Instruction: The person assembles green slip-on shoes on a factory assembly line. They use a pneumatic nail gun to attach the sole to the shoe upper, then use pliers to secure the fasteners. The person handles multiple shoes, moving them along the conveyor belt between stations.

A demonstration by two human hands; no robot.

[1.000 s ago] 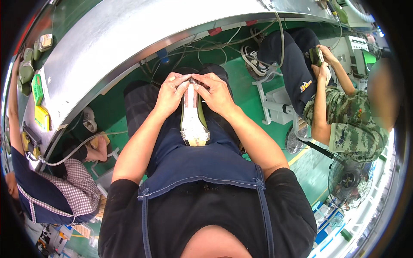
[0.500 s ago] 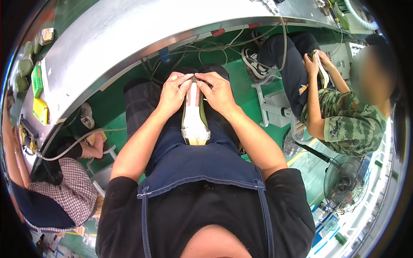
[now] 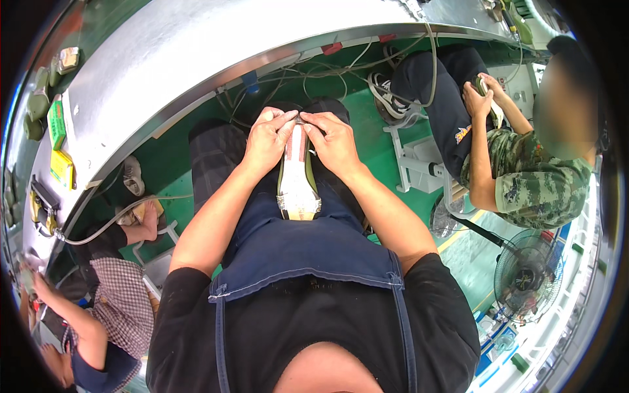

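An unfinished shoe [image 3: 299,183] lies bottom up across my lap, its length pointing away from me. Its underside is white, with a reddish-brown strip toward the far end and a yellowish patch at the near end; olive-green material shows along the sides. My left hand [image 3: 267,139] and my right hand [image 3: 334,141] meet at the far end, thumbs and fingers pinching the dark edge there. Both hands are closed, and the fingers partly hide what they grip. The near end rests against my dark blue apron [image 3: 304,252].
A metal worktable [image 3: 164,59] curves ahead, with a green box [image 3: 57,123], a yellow box [image 3: 62,169] and olive shoes [image 3: 37,101] at left. Cables and a hose [image 3: 118,216] hang below. A co-worker [image 3: 544,190] holds a shoe at right, near a fan [image 3: 527,275]; another person [image 3: 121,295] sits left.
My hands stay at the shoe's far end, shifted very slightly. The person at left has leaned and moved their arms; the co-worker at right has tilted their shoe and shifted a hand.
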